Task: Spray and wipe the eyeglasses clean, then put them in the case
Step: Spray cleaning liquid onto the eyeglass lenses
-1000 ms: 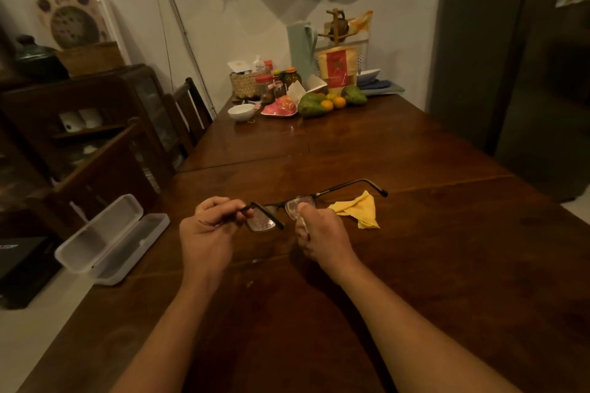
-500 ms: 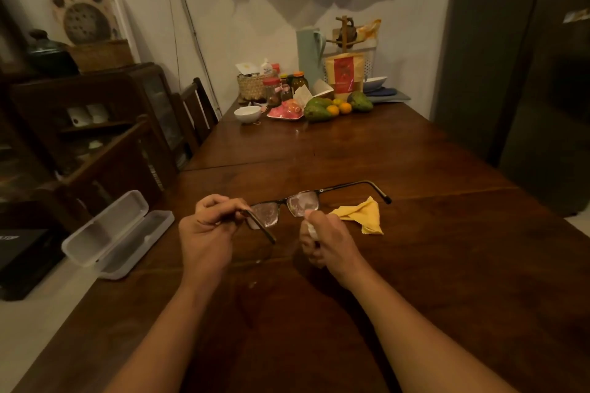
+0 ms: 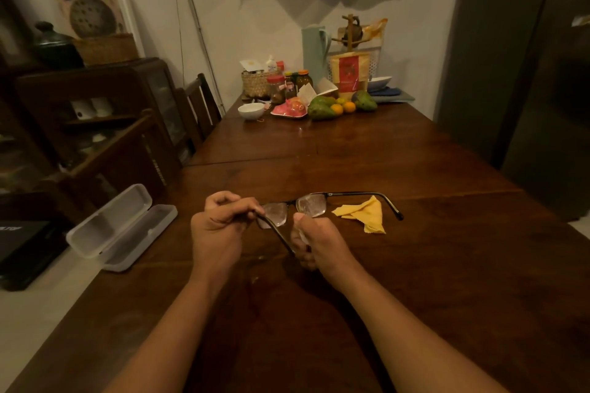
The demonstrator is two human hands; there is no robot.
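Note:
My left hand pinches the black-framed eyeglasses at the left hinge and holds them above the wooden table. Both lenses look misted with droplets. The temples are unfolded, one pointing right over the table. My right hand is curled round a small spray bottle, mostly hidden in the fist, with the thumb on top just below the right lens. A crumpled yellow cloth lies on the table to the right of the glasses. The grey eyeglass case lies open at the table's left edge.
At the far end of the table stand a white bowl, a pink plate, jars, a basket, green and orange fruit and a pitcher. A chair and a dark cabinet are on the left, a dark fridge on the right.
The glasses turned so the lenses face me more squarely and the near temple swung down toward my right hand. My right hand stayed below the right lens with the bottle.

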